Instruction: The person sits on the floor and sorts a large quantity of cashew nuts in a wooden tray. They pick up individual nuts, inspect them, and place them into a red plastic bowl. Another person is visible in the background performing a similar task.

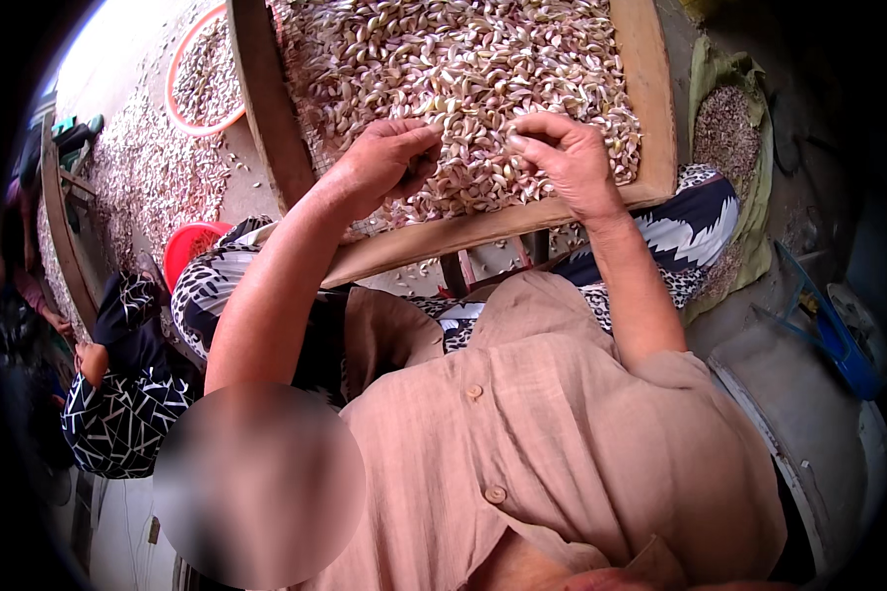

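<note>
Garlic cloves (473, 81) fill a wooden-framed mesh tray (451, 240) before me. My left hand (399, 159) is over the cloves left of centre, its fingers curled and its thumb and forefinger close together at the tips; whether a clove is between them cannot be told. Right of it, my right hand (569, 159) hovers near the tray's right side, palm down. Its thumb and forefinger come near each other in a loose pinch, and a small pale bit shows by the fingertips, too unclear to tell whether it is held.
An orange-rimmed basin (170, 92) of cloves stands beyond the tray's left side, near cloves spread on the floor (148, 148). A red bowl (185, 247) is by my left knee. At right lie an open green sack (754, 96) and a blue stool (835, 347). Other people sit at far left.
</note>
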Demonstrator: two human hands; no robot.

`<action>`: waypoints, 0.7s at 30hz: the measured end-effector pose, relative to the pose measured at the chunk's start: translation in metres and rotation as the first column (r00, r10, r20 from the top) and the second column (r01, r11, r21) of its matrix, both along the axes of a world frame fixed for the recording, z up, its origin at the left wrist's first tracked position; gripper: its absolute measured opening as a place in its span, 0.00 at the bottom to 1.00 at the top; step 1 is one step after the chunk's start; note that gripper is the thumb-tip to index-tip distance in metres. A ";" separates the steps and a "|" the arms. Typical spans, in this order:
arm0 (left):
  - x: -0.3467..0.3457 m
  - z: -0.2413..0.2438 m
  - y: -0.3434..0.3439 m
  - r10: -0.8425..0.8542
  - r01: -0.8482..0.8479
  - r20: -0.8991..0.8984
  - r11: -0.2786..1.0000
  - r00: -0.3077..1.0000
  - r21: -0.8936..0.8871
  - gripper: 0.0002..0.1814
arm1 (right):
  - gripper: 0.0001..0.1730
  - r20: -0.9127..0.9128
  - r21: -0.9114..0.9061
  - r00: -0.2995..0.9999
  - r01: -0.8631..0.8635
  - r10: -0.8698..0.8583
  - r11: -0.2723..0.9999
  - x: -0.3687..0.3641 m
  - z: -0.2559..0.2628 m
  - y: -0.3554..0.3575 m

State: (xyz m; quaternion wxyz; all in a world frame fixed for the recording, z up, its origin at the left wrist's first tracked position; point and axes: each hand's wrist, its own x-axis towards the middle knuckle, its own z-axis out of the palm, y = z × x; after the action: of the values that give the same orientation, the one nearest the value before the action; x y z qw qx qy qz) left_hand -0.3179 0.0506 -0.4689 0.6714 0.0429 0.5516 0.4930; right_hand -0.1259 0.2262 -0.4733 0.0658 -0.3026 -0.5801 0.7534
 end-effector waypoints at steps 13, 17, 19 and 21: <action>0.014 0.003 0.004 -0.186 0.195 -0.202 0.981 0.961 0.022 0.14 | 0.09 -0.034 0.155 0.995 -0.091 0.097 0.984 -0.019 -0.010 -0.035; 0.018 0.015 0.009 -0.233 0.256 -0.309 0.966 0.922 0.034 0.11 | 0.15 -0.002 -0.012 0.986 -0.164 0.164 0.986 -0.021 -0.002 -0.031; 0.019 0.005 0.003 -0.236 0.302 -0.421 0.948 0.876 0.096 0.09 | 0.18 0.011 -0.046 0.975 -0.223 0.223 0.974 -0.022 0.000 -0.031; 0.019 0.001 0.000 -0.248 0.373 -0.545 0.918 0.801 0.132 0.08 | 0.20 0.027 0.013 0.959 -0.282 0.282 0.959 -0.025 -0.006 -0.032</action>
State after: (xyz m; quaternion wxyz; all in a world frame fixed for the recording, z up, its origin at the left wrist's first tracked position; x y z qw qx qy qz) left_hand -0.2993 0.0505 -0.4681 0.5603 0.3424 0.6352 0.4067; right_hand -0.1509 0.1940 -0.4788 -0.0470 -0.2257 -0.6242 0.7465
